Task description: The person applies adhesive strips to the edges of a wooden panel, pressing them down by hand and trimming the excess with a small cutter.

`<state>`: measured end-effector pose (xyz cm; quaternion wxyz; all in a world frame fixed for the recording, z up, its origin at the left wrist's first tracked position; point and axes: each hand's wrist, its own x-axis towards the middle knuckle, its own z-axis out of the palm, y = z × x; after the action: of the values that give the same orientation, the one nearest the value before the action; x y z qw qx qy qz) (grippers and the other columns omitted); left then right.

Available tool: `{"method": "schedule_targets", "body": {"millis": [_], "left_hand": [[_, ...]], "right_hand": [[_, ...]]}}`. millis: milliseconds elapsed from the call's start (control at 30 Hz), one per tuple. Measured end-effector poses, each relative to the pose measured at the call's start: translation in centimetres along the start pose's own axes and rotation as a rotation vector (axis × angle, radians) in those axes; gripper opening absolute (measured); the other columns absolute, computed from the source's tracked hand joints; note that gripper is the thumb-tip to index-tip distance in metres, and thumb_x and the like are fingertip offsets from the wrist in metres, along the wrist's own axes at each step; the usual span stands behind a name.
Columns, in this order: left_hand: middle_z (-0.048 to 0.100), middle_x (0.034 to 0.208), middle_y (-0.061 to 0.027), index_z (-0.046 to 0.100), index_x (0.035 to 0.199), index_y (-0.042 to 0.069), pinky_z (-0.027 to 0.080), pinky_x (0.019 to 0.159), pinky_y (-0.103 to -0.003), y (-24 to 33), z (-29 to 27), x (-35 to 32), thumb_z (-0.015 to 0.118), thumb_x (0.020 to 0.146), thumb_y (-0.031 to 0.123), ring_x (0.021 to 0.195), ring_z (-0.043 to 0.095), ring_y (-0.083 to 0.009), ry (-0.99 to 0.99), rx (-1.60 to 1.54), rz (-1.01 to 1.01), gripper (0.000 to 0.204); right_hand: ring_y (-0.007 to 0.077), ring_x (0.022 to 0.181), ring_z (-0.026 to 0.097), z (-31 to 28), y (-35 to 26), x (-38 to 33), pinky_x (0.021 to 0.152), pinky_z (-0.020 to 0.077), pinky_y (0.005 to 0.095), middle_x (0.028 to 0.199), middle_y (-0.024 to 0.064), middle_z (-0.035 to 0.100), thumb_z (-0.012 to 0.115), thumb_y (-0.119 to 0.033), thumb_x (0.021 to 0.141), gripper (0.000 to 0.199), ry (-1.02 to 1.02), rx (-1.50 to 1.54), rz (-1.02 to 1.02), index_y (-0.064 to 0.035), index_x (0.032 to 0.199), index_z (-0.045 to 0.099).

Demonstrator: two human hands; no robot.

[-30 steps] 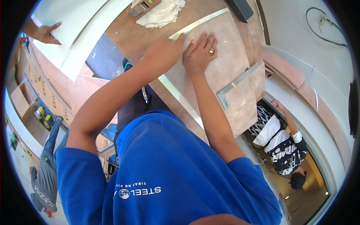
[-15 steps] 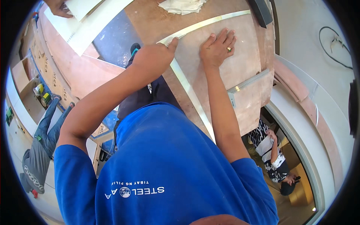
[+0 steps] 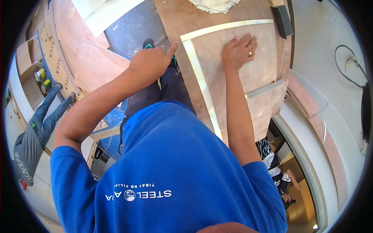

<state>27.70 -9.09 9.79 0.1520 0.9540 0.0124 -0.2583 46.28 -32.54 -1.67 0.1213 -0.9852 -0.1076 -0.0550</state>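
A light brown plywood panel [image 3: 210, 58] lies on a larger brown board [image 3: 175, 23]. Pale yellow-white strips, which look like tape [image 3: 202, 85], run along its left and far edges and meet at a corner. My right hand [image 3: 240, 51] rests flat on the panel, fingers stretched out, a ring on one of them. Just left of the board's edge is my left hand [image 3: 153, 62], apart from the strip. Its fingers curl under while one digit points out; what they hold, if anything, is hidden. A metal ruler [image 3: 266, 89] lies across the panel beyond my right forearm.
A black block [image 3: 282, 21] and a crumpled white cloth [image 3: 215, 4] sit on the far side. White sheet material [image 3: 105, 15] and pinkish boards [image 3: 93, 66] lie to the left. One person [image 3: 35, 136] is at far left, another [image 3: 281, 178] at lower right.
My left hand has come off the strip's corner and sits left of the board edge. My right hand stays flat on the panel. Another person's hand at upper left has gone from view.
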Motion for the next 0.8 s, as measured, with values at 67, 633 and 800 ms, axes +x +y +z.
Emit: {"method": "schedule_targets", "body": {"millis": [67, 633, 800], "left_hand": [[0.068, 0.092, -0.0194, 0.042, 0.155, 0.011, 0.057, 0.062, -0.045, -0.3, 0.4, -0.4, 0.053, 0.092, 0.004, 0.076, 0.071, -0.0351, 0.052, -0.021, 0.019, 0.064], [0.067, 0.090, -0.0203, 0.042, 0.155, 0.006, 0.058, 0.061, -0.043, 2.1, -0.1, 6.2, 0.056, 0.090, 0.004, 0.078, 0.072, -0.0324, 0.128, -0.081, 0.134, 0.067], [0.067, 0.087, -0.0190, 0.044, 0.154, 0.005, 0.058, 0.061, -0.043, 1.2, -1.8, 6.4, 0.055, 0.090, 0.004, 0.078, 0.072, -0.0324, 0.020, -0.038, 0.178, 0.065]], "right_hand": [[0.0458, 0.152, 0.023, 0.0, 0.0, 0.0, 0.118, 0.0185, 0.0606, 0.162, 0.0284, 0.030, 0.042, -0.037, 0.104, 0.062, 0.000, 0.001, 0.004, 0.0036, 0.151, 0.041], [0.0447, 0.152, 0.024, 0.1, -0.1, -0.2, 0.119, 0.0185, 0.0610, 0.163, 0.0268, 0.031, 0.042, -0.037, 0.104, 0.063, -0.008, -0.014, 0.022, 0.0034, 0.152, 0.040], [0.0442, 0.152, 0.024, 0.2, 0.1, -0.2, 0.119, 0.0184, 0.0611, 0.163, 0.0267, 0.031, 0.041, -0.038, 0.104, 0.063, -0.007, -0.030, 0.012, 0.0034, 0.152, 0.040]]}}
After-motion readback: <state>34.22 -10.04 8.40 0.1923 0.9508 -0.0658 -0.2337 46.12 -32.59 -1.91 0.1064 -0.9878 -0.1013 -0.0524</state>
